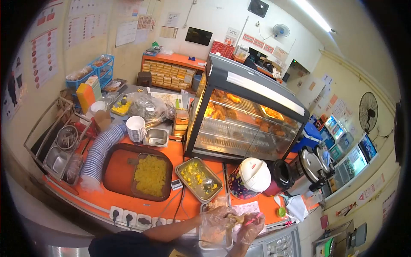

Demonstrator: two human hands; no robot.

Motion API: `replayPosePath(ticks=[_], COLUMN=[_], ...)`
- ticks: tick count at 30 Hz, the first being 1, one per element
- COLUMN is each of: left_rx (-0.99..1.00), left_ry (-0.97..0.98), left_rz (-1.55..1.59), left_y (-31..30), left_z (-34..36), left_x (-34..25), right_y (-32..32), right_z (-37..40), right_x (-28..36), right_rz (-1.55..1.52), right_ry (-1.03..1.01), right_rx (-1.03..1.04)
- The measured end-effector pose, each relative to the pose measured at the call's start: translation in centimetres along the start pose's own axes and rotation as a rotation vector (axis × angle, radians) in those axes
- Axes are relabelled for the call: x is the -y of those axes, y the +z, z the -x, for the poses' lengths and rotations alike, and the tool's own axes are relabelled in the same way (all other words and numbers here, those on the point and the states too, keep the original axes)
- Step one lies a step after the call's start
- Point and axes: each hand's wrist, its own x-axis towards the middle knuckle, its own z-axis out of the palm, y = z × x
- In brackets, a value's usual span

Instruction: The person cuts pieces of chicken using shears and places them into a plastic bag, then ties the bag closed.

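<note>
My left hand [216, 215], in a clear plastic glove, is over a clear plastic container [215, 237] with pale orange contents at the counter's front edge. Its fingers are bent round a small yellowish-brown piece [234, 219], whose nature I cannot make out. Close on the right, my right hand [251, 227], gloved too, has its fingers closed on a thin pink item [253, 219]. Behind my hands lies a printed pink and white sheet [246, 207]. Beyond them is a metal tray [205, 196] with yellow pieces and a small dark-handled utensil.
A heated glass display case [248, 115] stands behind the orange counter [98, 200]. Left of my hands are a tray of yellow food [150, 174], sockets [143, 221] and cables. A white-lidded tub [254, 174] and steel pot [306, 167] stand to the right.
</note>
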Motion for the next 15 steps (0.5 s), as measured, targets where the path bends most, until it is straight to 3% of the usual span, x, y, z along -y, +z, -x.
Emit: replayPosePath(ticks=[2,3,9,11,14,15], left_rx=[-0.075,-0.102,-0.217,-0.174,-0.222,-0.256], left_ry=[0.033,0.056,0.112,0.06,-0.01,-0.03], left_rz=[0.05,0.017,-0.167,-0.212,-0.264,-0.28], left_y=[0.2,0.1,-1.1,-2.5,-3.4,-3.5], left_z=[0.4,0.5,2.3,3.1,4.1,4.3], left_x=[0.3,0.5,1.4,-0.1,0.9,1.9], right_y=[-0.8,-0.5,1.2,1.7,3.2,3.1], right_z=[-0.5,-0.6,-0.4,-0.5,-0.5,-0.7], right_x=[-1.0,-0.9,-1.6,-2.4,-2.1,-3.0], right_rz=[-0.27,-0.231,-0.146,-0.134,0.034,-0.117], right_ry=[0.221,0.268,0.363,0.371,0.317,0.383], right_rx=[-0.054,-0.056,0.105,0.15,0.33,0.418])
